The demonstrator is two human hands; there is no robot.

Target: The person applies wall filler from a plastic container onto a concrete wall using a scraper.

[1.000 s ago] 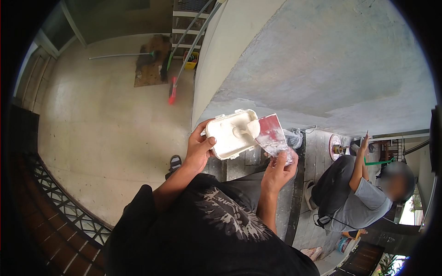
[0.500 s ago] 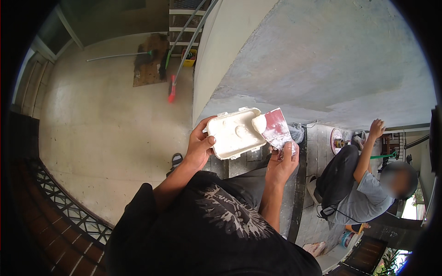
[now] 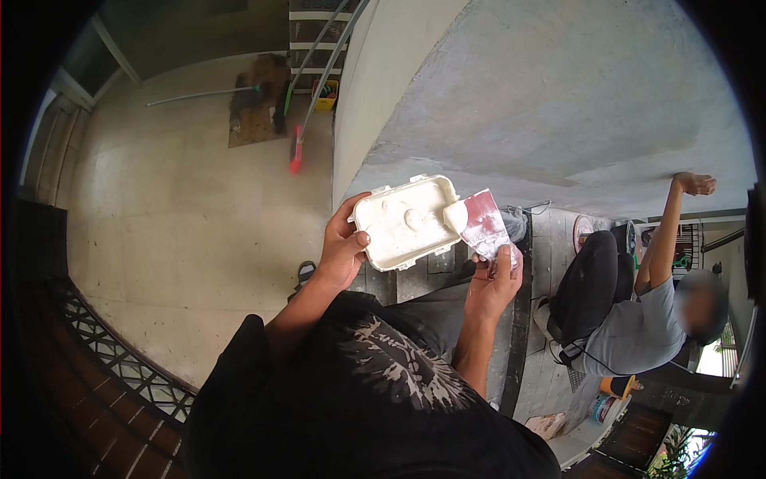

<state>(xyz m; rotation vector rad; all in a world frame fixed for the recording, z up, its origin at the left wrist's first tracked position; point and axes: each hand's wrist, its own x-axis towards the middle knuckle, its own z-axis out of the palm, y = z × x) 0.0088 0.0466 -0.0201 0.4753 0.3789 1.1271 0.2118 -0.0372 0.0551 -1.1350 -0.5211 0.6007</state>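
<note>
Head view, left hand [image 3: 345,251] gripped a white, box-shaped plastic tub [image 3: 405,263] by its left end, soft white paste [image 3: 395,231] sat inside, right hand [image 3: 493,291] pinched a flat, pinkish-red, square-edged scraper [image 3: 482,214], its far edge held a white blob [image 3: 455,216] at the tub's right rim.

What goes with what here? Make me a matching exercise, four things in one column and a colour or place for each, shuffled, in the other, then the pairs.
1. Tub
2. Spreader
3. Co-worker's shirt
4. Basket

A. Grey
B. Bright yellow
C. In the right hand
D. In the left hand

Pairs: 1-D, 2-C, 3-A, 4-B
</note>
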